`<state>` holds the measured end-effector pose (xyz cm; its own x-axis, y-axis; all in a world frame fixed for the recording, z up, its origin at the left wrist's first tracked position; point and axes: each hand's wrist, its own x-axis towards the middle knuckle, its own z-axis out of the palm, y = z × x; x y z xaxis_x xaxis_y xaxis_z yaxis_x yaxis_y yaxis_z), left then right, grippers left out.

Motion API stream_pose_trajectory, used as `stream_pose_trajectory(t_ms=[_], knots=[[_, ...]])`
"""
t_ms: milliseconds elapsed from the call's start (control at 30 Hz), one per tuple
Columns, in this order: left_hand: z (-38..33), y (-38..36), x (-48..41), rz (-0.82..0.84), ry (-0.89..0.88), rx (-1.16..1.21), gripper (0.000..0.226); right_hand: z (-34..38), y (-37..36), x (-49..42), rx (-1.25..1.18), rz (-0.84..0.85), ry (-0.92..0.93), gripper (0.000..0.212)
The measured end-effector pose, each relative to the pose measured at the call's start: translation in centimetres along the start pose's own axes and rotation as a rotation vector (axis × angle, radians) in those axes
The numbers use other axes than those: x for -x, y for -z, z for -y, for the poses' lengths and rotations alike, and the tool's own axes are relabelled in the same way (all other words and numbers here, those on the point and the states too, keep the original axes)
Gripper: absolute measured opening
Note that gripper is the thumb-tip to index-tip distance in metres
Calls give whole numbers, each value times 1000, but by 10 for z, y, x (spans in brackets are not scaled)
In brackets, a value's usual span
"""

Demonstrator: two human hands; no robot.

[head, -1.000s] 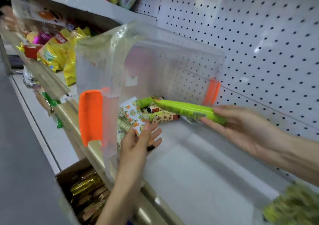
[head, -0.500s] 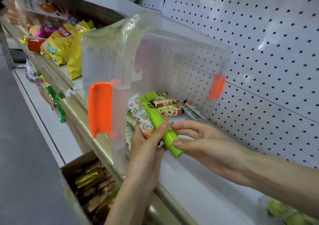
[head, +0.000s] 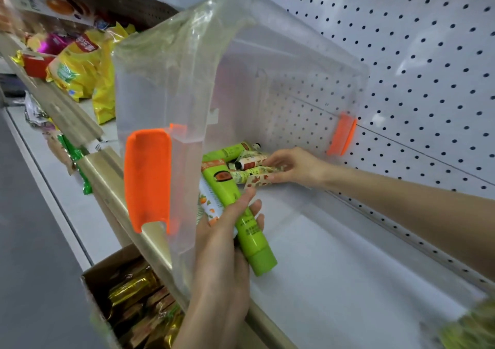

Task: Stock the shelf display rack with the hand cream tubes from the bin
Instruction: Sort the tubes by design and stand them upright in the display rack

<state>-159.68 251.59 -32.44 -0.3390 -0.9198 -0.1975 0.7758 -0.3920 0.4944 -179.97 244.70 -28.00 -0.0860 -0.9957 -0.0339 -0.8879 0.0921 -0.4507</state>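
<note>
A clear plastic bin with orange latches lies tipped on its side on the white shelf, its mouth facing right. Several hand cream tubes lie heaped inside it. My left hand is at the bin's mouth, shut on a large green tube and a white tube with an orange-fruit print. My right hand reaches into the bin, and its fingers pinch a small patterned tube at the edge of the heap.
Yellow snack bags fill the shelf left of the bin. A cardboard box of gold-wrapped packs sits on the lower shelf. White pegboard backs the shelf. A blurred green item lies at the far right.
The green tube passed from my right hand into my left, which now holds it with the white tube. My right hand went back into the bin and took hold of a small patterned tube.
</note>
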Motion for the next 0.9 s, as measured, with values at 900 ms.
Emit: stream_pose_trajectory(t_ms=[900], knots=[[-4,-1,4,117,62,-136,42,67,32,65,-660,352,-59,22]])
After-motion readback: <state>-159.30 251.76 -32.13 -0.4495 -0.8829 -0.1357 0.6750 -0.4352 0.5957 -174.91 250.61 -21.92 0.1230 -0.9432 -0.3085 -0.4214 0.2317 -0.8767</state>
